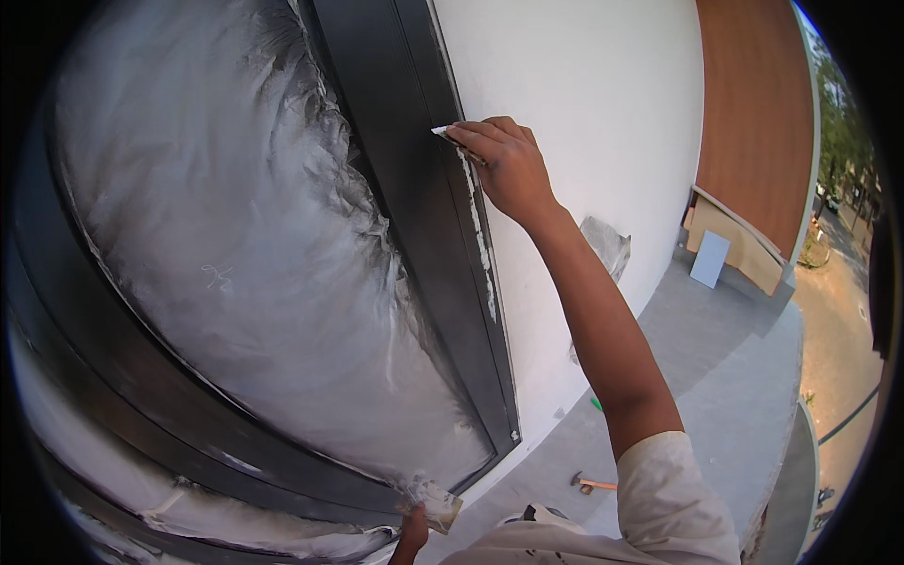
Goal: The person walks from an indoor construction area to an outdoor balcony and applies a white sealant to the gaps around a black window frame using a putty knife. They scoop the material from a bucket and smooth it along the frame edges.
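Observation:
My right hand (513, 174) reaches up along the dark frame (400, 122) and is closed on a small putty knife (440, 132). The knife's white-smeared tip lies against the frame, close to where it meets the white wall. Below the hand, an uneven streak of white putty (478, 231) runs down the frame's edge. Low in view, my left hand (411, 532) is closed on a flat, pale, smeared board (441, 508); most of its fingers are hidden. Wrinkled, cloudy plastic sheeting (235, 217) covers the panes inside the dark frame.
To the right is the white wall (584, 104) with a grey patch (607, 245). On the grey floor (659, 377) lies a hammer-like tool (589, 484) with an orange handle. A small white panel (710, 259) leans near a brown panel (753, 113). A street lies beyond the floor's edge.

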Tool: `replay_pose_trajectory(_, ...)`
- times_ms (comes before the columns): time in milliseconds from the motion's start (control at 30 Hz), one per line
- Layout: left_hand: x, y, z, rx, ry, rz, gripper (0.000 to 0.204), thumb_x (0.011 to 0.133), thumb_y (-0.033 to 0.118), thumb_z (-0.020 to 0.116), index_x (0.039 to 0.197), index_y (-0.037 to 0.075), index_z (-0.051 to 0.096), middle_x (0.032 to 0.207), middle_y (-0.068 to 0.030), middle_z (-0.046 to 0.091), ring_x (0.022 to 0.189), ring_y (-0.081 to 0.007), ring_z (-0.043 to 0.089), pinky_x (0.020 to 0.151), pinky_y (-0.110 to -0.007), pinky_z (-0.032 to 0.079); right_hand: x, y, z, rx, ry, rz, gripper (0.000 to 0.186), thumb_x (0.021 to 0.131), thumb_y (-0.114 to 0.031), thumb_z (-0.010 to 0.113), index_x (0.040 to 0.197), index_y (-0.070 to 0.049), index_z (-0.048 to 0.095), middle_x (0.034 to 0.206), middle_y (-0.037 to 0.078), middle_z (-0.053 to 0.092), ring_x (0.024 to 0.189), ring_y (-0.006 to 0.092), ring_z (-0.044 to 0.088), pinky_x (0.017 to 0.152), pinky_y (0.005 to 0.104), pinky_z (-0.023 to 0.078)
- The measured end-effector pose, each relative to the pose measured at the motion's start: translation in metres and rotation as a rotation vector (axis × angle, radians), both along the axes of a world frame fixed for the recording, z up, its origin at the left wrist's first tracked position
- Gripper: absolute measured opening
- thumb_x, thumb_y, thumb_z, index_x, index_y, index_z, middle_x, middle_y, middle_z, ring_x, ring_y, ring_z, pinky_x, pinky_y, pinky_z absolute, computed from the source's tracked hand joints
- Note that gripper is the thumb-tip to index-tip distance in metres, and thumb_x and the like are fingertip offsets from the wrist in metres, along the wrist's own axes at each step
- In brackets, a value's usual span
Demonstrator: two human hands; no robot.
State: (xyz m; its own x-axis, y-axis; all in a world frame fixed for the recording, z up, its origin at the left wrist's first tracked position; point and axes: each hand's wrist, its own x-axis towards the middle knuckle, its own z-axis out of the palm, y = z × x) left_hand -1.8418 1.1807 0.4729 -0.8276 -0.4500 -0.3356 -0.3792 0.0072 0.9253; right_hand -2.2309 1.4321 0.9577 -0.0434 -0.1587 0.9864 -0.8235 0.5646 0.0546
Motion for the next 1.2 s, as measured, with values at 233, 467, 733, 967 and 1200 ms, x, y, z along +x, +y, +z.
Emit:
replay_pose_trajectory(233,0.040,0.006,-0.022,0.303,0.098,0.116,0.049,0.096,0.027,0.037,0.134,-0.002,0.046,0.132,-0.0107,0.052,0.122,-0.0236,0.048,0.108,-0.034,0.030,-0.005,-0.007,-0.037,0.042,-0.039,0.037,0.041,0.075,0.005,0.065,0.112,-0.011,0.067,0.111,0.001,0.067,0.099,0.0224,0.060,0.089,0.0358,0.045)
replay_pose_trajectory(467,0.033,0.020,0.008,0.282,-0.037,0.063,0.048,0.097,0.026,0.035,0.135,-0.001,0.045,0.134,-0.0104,0.051,0.124,-0.0230,0.047,0.108,-0.033,0.029,-0.003,-0.006,-0.100,0.003,-0.118,0.053,0.047,0.068,0.009,0.064,0.112,-0.008,0.066,0.112,0.004,0.066,0.100,0.0252,0.059,0.090,0.0374,0.045)
replay_pose_trajectory(733,0.019,0.013,0.021,0.183,0.038,-0.029,0.051,0.098,0.028,0.033,0.137,-0.002,0.043,0.135,-0.0102,0.050,0.124,-0.0215,0.046,0.109,-0.032,0.028,0.002,-0.013,-0.155,-0.040,-0.159,0.083,0.049,0.068,0.007,0.066,0.114,-0.008,0.065,0.116,0.003,0.064,0.100,0.0248,0.059,0.088,0.0372,0.045)
replay_pose_trajectory(967,-0.006,0.010,0.027,0.191,0.120,-0.019,0.051,0.096,0.025,0.034,0.138,-0.002,0.043,0.138,-0.0101,0.048,0.127,-0.0221,0.044,0.110,-0.032,0.026,0.017,-0.004,-0.168,-0.130,-0.399,0.175,0.037,0.076,0.003,0.065,0.111,-0.008,0.067,0.106,0.006,0.068,0.094,0.0239,0.062,0.085,0.0356,0.048)
replay_pose_trajectory(1200,-0.026,0.025,0.040,0.249,0.289,-0.043,0.048,0.096,0.026,0.038,0.131,-0.005,0.047,0.132,-0.0147,0.052,0.118,-0.0233,0.047,0.105,-0.034,0.032,-0.007,-0.019,-0.058,-0.362,-0.206,0.325,0.026,0.083,0.001,0.064,0.107,-0.009,0.069,0.104,0.007,0.070,0.090,0.0240,0.065,0.082,0.0339,0.050)
